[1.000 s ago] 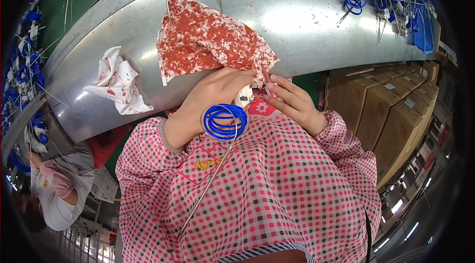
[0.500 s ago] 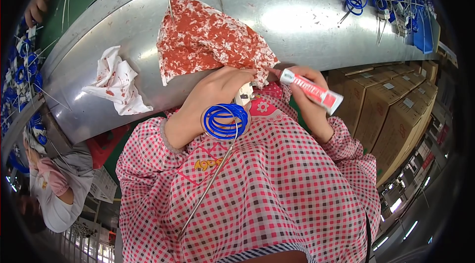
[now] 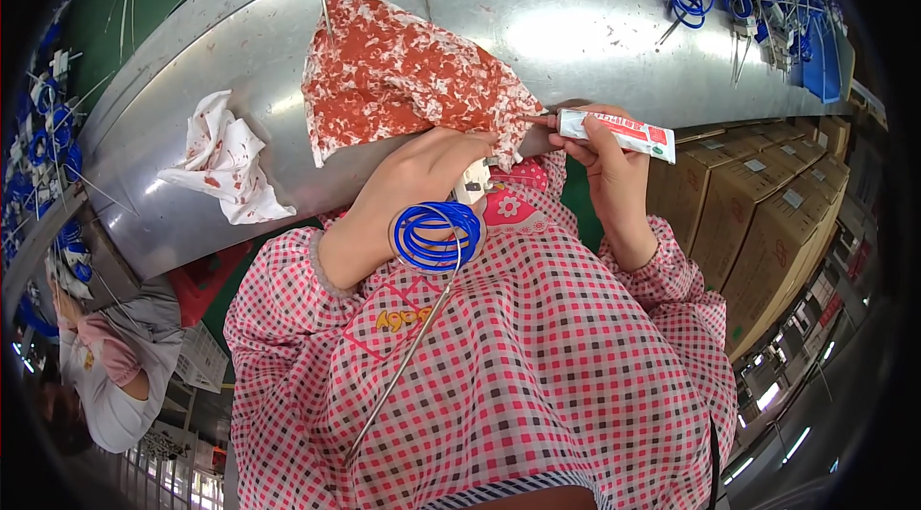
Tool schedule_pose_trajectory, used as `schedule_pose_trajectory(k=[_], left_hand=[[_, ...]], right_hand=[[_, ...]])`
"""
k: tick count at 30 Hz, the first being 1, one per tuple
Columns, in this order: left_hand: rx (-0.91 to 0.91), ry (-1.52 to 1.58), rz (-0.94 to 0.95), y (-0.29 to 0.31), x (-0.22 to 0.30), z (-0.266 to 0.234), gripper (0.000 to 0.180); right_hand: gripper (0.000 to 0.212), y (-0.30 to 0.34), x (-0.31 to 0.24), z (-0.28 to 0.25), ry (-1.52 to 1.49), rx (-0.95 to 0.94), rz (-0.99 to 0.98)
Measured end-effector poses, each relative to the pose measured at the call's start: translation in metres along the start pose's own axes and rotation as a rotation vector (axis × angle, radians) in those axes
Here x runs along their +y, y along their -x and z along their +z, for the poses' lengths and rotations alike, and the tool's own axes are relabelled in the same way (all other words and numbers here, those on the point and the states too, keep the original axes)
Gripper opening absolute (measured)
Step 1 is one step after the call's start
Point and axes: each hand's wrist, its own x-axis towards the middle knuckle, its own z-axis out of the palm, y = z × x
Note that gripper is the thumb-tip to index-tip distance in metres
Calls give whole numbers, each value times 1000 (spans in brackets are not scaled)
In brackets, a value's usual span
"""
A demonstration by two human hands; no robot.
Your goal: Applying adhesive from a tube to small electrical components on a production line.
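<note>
Left hand (image 3: 413,189) pinching a small white part (image 3: 472,186), blue coil (image 3: 436,235) and rod (image 3: 403,371) dangling below. Right hand (image 3: 609,160) gripping tube (image 3: 619,134), nozzle aimed at it. Risk: oversqueezing, smearing fingers; rod snagging the smock (image 3: 518,366).

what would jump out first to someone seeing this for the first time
Most striking is the red-stained cloth draped on the metal table, right above the hands. The right hand pinches a white and red tube, nozzle toward the cloth. The left hand holds a blue wire coil on a thin metal rod over the checked smock.
</note>
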Motion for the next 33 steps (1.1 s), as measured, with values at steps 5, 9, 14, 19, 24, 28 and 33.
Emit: schedule_pose_trajectory(k=[5, 9, 14, 19, 24, 28, 33], left_hand=[[-1, -4, -3, 1, 0, 1, 37], [-2, -3, -9, 1, -1, 0, 37], [3, -1, -5, -1, 2, -1, 37], [-2, -5, -16, 0, 2, -2, 37], [2, -6, -12, 0, 1, -1, 37], [13, -10, -31, -1, 2, 0, 38], [7, -18, -32, -2, 2, 0, 40]], right_hand=[[18, -3, -4, -7, 32, 13, -2], [16, 2, -9, -3, 112, -21, -172], [22, 2, -7, -11, 859, -373, -920], [32, -10, 2, -8, 1112, -661, -1097], [33, -13, 5, -10, 1189, -721, -1089], [33, -14, 6, -14, 1262, -757, -1120], [31, -13, 3, -17, 1279, -764, -1123]])
